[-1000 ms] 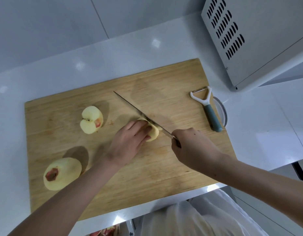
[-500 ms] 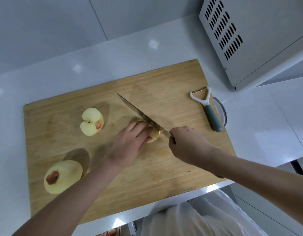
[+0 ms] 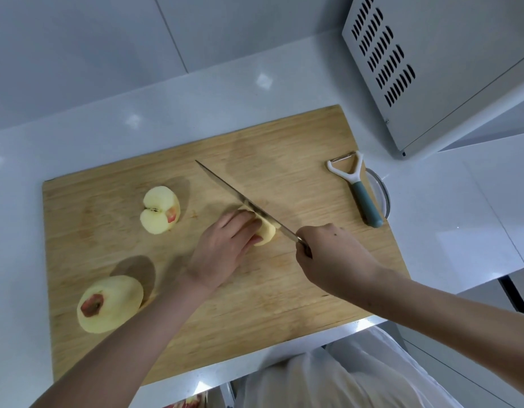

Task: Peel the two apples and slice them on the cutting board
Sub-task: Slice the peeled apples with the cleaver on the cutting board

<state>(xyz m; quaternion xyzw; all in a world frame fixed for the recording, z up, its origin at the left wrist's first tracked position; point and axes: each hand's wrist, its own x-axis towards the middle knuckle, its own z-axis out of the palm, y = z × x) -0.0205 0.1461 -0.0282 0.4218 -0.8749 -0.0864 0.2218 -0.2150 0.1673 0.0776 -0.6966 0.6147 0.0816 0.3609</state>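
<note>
A wooden cutting board (image 3: 299,160) lies on the white counter. In its middle my left hand (image 3: 222,248) holds down a peeled apple half (image 3: 266,232), fingers curled over it. My right hand (image 3: 331,257) grips the handle of a long knife (image 3: 240,198), whose blade lies across that half, tip pointing to the far left. A second peeled half (image 3: 160,210) lies cut face up at the left. A whole peeled apple (image 3: 110,303) with a red patch at its stem end sits at the board's near left.
A peeler (image 3: 357,189) with a grey-blue handle lies at the board's right edge, partly over a glass dish (image 3: 383,189). A grey vented appliance (image 3: 446,69) stands at the back right. The counter's front edge runs just below the board.
The knife has shifted slightly to the left across the apple half, and my right hand followed it. My left hand stays on the half. The other apple pieces have not moved.
</note>
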